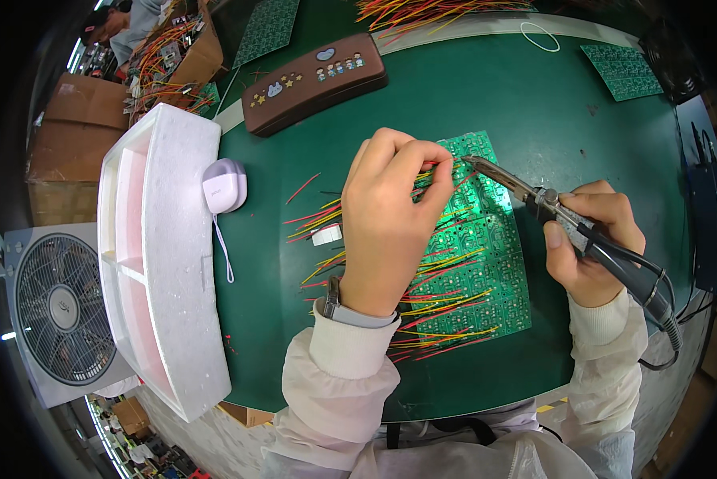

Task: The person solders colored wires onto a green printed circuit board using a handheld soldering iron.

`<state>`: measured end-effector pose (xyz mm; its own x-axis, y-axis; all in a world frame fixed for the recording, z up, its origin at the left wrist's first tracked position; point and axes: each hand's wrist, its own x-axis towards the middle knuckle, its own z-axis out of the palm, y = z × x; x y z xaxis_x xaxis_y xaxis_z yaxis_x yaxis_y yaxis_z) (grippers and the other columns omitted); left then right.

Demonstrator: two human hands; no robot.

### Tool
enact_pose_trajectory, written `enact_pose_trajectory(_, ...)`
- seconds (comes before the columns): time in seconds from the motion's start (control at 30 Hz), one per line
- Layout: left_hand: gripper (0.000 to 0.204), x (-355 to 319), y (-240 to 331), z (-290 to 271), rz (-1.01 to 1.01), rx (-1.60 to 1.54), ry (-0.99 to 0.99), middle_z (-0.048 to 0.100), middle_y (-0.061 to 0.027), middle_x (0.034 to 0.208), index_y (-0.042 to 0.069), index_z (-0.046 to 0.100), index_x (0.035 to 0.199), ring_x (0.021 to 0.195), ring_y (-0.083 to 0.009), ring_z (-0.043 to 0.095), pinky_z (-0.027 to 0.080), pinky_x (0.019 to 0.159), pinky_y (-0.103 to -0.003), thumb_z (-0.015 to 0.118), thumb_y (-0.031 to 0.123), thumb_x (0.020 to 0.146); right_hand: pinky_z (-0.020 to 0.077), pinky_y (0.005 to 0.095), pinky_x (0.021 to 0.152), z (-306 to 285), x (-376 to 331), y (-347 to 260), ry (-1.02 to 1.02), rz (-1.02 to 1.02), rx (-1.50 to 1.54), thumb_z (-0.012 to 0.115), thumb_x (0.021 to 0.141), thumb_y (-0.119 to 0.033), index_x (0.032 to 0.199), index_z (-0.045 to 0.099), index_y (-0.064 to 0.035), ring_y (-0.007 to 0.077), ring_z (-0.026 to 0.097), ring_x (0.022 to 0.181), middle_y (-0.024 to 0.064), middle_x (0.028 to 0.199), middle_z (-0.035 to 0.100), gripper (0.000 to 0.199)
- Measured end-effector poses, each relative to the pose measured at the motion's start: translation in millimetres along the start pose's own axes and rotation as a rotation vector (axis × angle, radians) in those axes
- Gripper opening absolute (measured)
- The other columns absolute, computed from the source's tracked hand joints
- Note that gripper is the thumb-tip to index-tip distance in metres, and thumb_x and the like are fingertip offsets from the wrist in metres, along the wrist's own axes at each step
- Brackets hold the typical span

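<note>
A green circuit board panel (pixel 498 263) lies on the green work mat, with several red, yellow and black wires (pixel 446 299) sticking out over its left side. Above its upper left part, my left hand (pixel 394 203) pinches a red wire between thumb and forefinger. My right hand (pixel 594 239) is wrapped round a soldering iron (pixel 550 199), whose tip points left and meets the board's upper part close to the left fingertips. Whether the tip touches the wire end is too small to tell. My left palm hides the middle of the wire rows.
A brown case with stickers (pixel 314 84) lies at the back. To the left are a white foam box (pixel 187 263), a small lilac case (pixel 225 185) and a fan (pixel 65 310). More boards (pixel 622 70) and a wire bundle (pixel 438 12) lie along the far edge. Another person (pixel 131 32) is far left.
</note>
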<state>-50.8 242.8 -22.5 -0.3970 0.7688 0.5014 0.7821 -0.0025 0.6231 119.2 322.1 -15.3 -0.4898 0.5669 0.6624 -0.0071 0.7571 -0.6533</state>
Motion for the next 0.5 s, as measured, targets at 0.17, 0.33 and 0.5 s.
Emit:
enact_pose_trajectory(0.17,0.010,-0.3,-0.5,0.4,-0.006,-0.004,0.001,0.050,-0.0060,0.070,-0.001,0.057,0.073,0.063,-0.0142,0.050,0.040,0.055,-0.024,0.060,-0.004,0.064,0.0400,0.0227,0.051,-2.4,-1.8,3.1,0.067,-0.019,0.054,0.063,0.062,-0.002,0.079,0.048,0.0033,0.0139,0.049,0.053,0.0103,0.065,0.054,0.023)
enact_pose_trajectory(0.33,0.010,1.5,0.3,-0.4,0.004,0.006,-0.005,0.050,-0.0061,0.070,-0.001,0.056,0.072,0.063,-0.0145,0.050,0.040,0.055,-0.024,0.060,-0.004,0.064,0.0394,0.0231,0.054,-5.3,-0.3,0.6,0.062,0.073,0.026,0.063,0.064,-0.003,0.081,0.047,0.0033,0.0126,0.048,0.057,0.0095,0.065,0.052,0.024)
enact_pose_trajectory(0.5,0.009,2.5,4.5,-3.9,-0.005,0.013,-0.014,0.051,-0.0064,0.071,0.000,0.057,0.073,0.063,-0.0154,0.051,0.040,0.057,-0.025,0.061,-0.002,0.065,0.0381,0.0222,0.055,-5.6,2.2,0.1,0.085,0.071,0.045,0.062,0.066,-0.004,0.081,0.047,0.0026,0.0116,0.047,0.058,0.0088,0.066,0.052,0.022)
